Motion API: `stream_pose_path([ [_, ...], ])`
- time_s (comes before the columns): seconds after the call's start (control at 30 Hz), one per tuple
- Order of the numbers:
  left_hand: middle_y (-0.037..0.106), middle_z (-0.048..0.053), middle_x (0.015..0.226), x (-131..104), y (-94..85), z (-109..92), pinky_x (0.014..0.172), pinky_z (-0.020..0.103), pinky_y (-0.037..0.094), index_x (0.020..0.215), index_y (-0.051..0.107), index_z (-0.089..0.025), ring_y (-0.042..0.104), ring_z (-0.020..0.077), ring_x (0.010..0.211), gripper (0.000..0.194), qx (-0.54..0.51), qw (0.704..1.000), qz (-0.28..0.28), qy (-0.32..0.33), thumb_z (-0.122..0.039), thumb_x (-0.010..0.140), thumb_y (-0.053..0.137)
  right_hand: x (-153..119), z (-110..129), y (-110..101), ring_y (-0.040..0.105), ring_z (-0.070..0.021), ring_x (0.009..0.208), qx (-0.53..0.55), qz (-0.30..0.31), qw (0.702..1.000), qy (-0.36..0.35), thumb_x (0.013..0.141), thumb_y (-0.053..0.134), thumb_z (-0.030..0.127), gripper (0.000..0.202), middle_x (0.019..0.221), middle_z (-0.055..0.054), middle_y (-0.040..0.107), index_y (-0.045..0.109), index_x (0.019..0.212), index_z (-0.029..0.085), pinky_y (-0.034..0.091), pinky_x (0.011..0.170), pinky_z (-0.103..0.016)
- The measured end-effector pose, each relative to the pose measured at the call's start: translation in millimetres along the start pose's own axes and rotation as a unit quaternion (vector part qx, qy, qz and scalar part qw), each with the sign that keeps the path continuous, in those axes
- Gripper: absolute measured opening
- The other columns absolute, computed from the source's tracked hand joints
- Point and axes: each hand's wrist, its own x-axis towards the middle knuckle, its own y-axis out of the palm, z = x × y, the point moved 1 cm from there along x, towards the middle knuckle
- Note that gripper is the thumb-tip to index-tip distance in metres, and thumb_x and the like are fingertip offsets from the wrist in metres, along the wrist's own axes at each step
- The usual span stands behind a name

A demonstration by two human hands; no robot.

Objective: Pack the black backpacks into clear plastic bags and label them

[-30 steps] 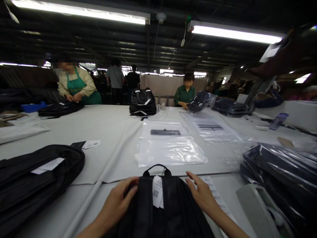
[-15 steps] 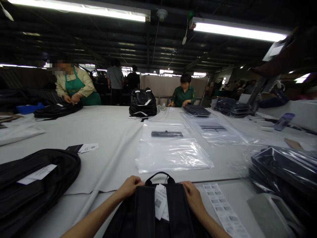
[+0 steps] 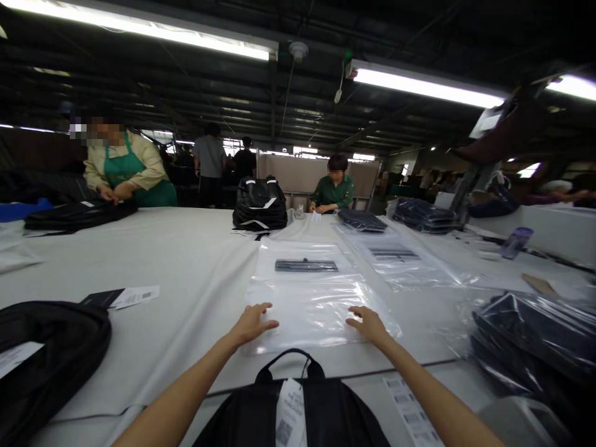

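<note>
My left hand (image 3: 254, 323) is over the left side of a stack of clear plastic bags (image 3: 310, 310), thumb and fingers apart. On the right side of the same bags, my right hand (image 3: 367, 323) has its fingers spread too. Whether either hand touches the plastic I cannot tell. Between my forearms, at the table's near edge, a black backpack (image 3: 251, 410) lies with its top handle pointing away from me. White hang tags (image 3: 291, 413) rest between its shoulder straps. A dark flat strip (image 3: 306, 266) shows through the upper part of the bags.
Black bags (image 3: 51, 354) lie at the left, with tags (image 3: 135, 297) beside them. Plastic-wrapped dark bags (image 3: 535, 341) are piled at the right, near a barcode label sheet (image 3: 412, 413). Across the table are a black bag stack (image 3: 261, 208) and two people (image 3: 133, 167) at work.
Both hands have let go of the backpack's top edges and moved forward over the plastic bags, fingers opening. The backpack sits slightly lower in view, and the camera has tilted a little.
</note>
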Motion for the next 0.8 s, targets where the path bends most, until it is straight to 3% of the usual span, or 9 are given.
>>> stream_pose_path([
  [0.1, 0.061, 0.007, 0.103, 13, 16.5, -4, 0.083, 0.037, 0.043, 0.092, 0.065, -0.019, 0.057, 0.0239, 0.095, 0.025, 0.048, 0.998, 0.036, 0.001, -0.037, 0.075, 0.065, 18, -7, 17, 0.062, -0.0186, 0.070, -0.031, 0.045, 0.998, -0.012, 0.071, 0.058, 0.026, 0.013, 0.070, -0.003, 0.068, 0.069, 0.073, 0.020, 0.043, 0.067, -0.027],
  [0.2, 0.061, 0.005, 0.094, 24, 19.9, -3, 0.080, 0.038, 0.045, 0.086, 0.062, -0.014, 0.058, 0.0183, 0.087, 0.022, 0.085, 0.995, 0.060, -0.004, -0.035, 0.087, 0.054, 28, -10, 25, 0.060, -0.0176, 0.071, -0.050, 0.060, 0.996, -0.031, 0.079, 0.049, 0.025, 0.023, 0.069, -0.003, 0.066, 0.065, 0.064, 0.019, 0.040, 0.066, -0.026],
  [0.37, 0.062, 0.006, 0.088, 39, 10.2, -10, 0.075, 0.038, 0.046, 0.099, 0.057, -0.015, 0.060, 0.0193, 0.081, 0.035, 0.126, 0.991, 0.045, -0.023, -0.044, 0.093, 0.039, 39, -9, 27, 0.059, -0.0176, 0.072, -0.059, 0.025, 0.996, -0.059, 0.091, 0.031, 0.032, 0.036, 0.072, -0.003, 0.064, 0.058, 0.070, 0.020, 0.040, 0.069, -0.028],
  [0.47, 0.059, 0.010, 0.108, 42, 12.2, -25, 0.085, 0.045, 0.040, 0.119, 0.047, -0.022, 0.054, 0.0287, 0.100, 0.049, 0.150, 0.989, -0.003, 0.014, -0.056, 0.084, 0.049, 40, -6, 31, 0.058, -0.0177, 0.067, -0.063, -0.016, 0.995, -0.073, 0.094, 0.026, 0.037, 0.039, 0.067, -0.002, 0.060, 0.053, 0.070, 0.021, 0.040, 0.066, -0.028],
  [0.53, 0.059, 0.009, 0.109, 43, 17.7, -32, 0.087, 0.045, 0.037, 0.116, 0.049, -0.024, 0.052, 0.0307, 0.104, 0.045, 0.162, 0.986, -0.014, 0.041, -0.050, 0.080, 0.058, 40, -2, 33, 0.057, -0.0176, 0.064, -0.067, -0.044, 0.993, -0.082, 0.095, 0.023, 0.038, 0.040, 0.064, -0.001, 0.058, 0.050, 0.070, 0.022, 0.039, 0.063, -0.028],
  [0.6, 0.061, 0.009, 0.098, 44, 22.4, -34, 0.083, 0.041, 0.039, 0.102, 0.056, -0.021, 0.055, 0.0288, 0.097, 0.022, 0.166, 0.985, -0.015, 0.044, -0.037, 0.087, 0.051, 39, 3, 32, 0.055, -0.0171, 0.061, -0.072, -0.063, 0.991, -0.097, 0.094, 0.026, 0.043, 0.038, 0.063, 0.000, 0.055, 0.048, 0.071, 0.022, 0.039, 0.060, -0.028],
  [0.7, 0.058, 0.011, 0.094, 44, 19.4, -26, 0.078, 0.039, 0.040, 0.094, 0.055, -0.018, 0.055, 0.0271, 0.093, 0.021, 0.149, 0.988, -0.036, 0.026, -0.027, 0.094, 0.037, 35, 9, 26, 0.055, -0.0164, 0.064, -0.080, -0.056, 0.984, -0.150, 0.085, 0.049, 0.049, 0.028, 0.067, 0.001, 0.056, 0.049, 0.075, 0.023, 0.041, 0.061, -0.026],
  [0.8, 0.056, 0.009, 0.097, 36, 1.4, -6, 0.082, 0.038, 0.039, 0.091, 0.054, -0.019, 0.053, 0.0265, 0.097, 0.008, 0.091, 0.994, -0.052, 0.007, -0.026, 0.088, 0.050, 28, 5, 11, 0.057, -0.0165, 0.074, -0.092, -0.046, 0.976, -0.190, 0.083, 0.056, 0.037, 0.013, 0.083, -0.001, 0.059, 0.054, 0.083, 0.024, 0.042, 0.066, -0.026],
])
